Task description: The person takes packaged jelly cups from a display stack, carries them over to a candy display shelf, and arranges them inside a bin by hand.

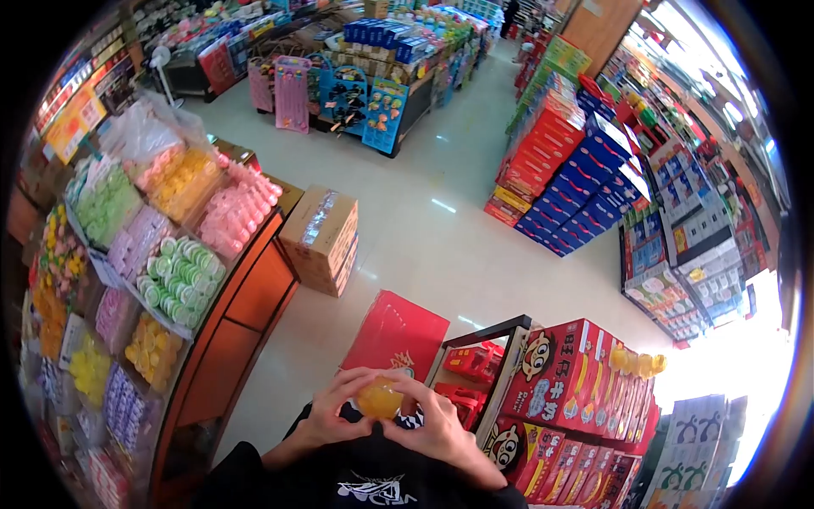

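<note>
In front of my chest, a small translucent yellow cup (378,400), which looks like a jelly cup, is held between both hands. My left hand (334,414) grips its left side, with the fingers over the top and the thumb below. On the opposite side, my right hand (431,424) pinches it with curved fingers and thumb. The fingers cover parts of its rim. Several similar yellow cups (638,363) stand in a row on stacked red milk cartons (555,373) to my right.
A display stand (246,297) with bins of wrapped sweets and yellow cups is on the left. Cardboard boxes (320,229) stand beside it. A red box (394,331) lies ahead of my hands. Red and blue cartons (564,182) are piled farther off across the tiled floor (415,220).
</note>
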Demonstrator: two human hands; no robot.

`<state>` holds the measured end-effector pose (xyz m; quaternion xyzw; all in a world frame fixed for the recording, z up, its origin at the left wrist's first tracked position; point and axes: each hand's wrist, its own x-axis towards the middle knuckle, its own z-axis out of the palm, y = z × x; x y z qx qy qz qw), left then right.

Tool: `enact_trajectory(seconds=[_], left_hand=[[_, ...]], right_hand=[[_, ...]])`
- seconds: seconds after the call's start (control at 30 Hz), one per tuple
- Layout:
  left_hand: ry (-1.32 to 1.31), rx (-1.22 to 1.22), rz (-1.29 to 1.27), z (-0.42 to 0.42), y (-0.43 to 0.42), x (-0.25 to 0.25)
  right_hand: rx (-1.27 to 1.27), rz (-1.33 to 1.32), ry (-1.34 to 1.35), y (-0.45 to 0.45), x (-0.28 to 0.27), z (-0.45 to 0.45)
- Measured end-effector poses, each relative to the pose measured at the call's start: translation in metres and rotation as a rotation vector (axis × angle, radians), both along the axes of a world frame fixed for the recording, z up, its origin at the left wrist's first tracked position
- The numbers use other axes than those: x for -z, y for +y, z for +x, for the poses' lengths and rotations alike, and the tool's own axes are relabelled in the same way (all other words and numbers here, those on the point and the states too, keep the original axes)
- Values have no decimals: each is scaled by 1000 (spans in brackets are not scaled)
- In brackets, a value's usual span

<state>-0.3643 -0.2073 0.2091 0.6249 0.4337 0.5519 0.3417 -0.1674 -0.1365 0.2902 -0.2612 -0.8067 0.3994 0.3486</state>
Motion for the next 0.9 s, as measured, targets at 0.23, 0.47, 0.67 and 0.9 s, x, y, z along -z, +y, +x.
enact_trajectory(seconds=[0.23, 0.47, 0.67, 0.9], left_hand=[[-8, -240, -24, -15, -55, 8], [-191, -281, 39, -12, -87, 4], [-205, -339, 63, -16, -105, 8], [-154, -481, -1, -34, -121, 12]], right_hand=[[-78, -92, -81, -36, 14, -33], [-166, -315, 14, -60, 25, -41], [-225, -418, 90, -69, 38, -54], [-389, -341, -4, -59, 46, -84]])
